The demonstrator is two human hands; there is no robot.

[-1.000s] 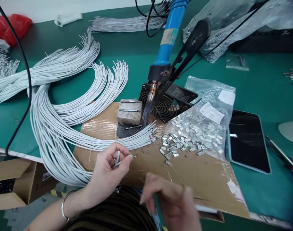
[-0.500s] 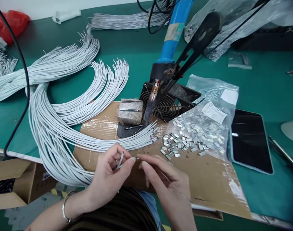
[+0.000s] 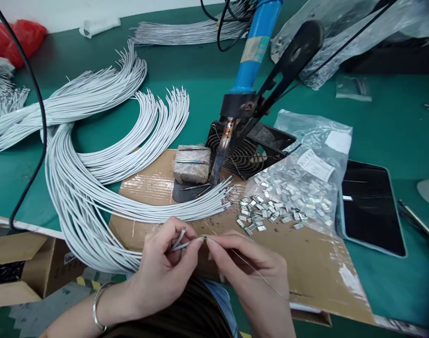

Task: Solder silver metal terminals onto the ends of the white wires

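My left hand [image 3: 167, 272] is closed around a white cable [image 3: 181, 245], whose cut end pokes up between the fingers. Just to its right, my right hand [image 3: 251, 270] pinches with thumb and forefinger at a small dark tip, and the two hands' fingertips nearly touch. A thin strand of solder wire [image 3: 260, 273] runs through the right hand and trails over its back. What lies between the fingertips is mostly hidden. Behind the hands, a bundle of white cables [image 3: 158, 212] ends in stripped tips beneath a blue-handled soldering iron [image 3: 253, 65] held in a black stand.
Small metal connectors [image 3: 260, 212] lie heaped at the mouth of a clear plastic bag [image 3: 315, 134] on a cardboard sheet [image 3: 316, 267]. A phone [image 3: 373, 206] is at the right. A fan [image 3: 245, 152] and a wrapped block [image 3: 192, 164] stand near the iron's tip.
My right hand has shifted slightly right and down, and the fingertips have come closer together. The solder strand shows more clearly. The whole view has moved a little.
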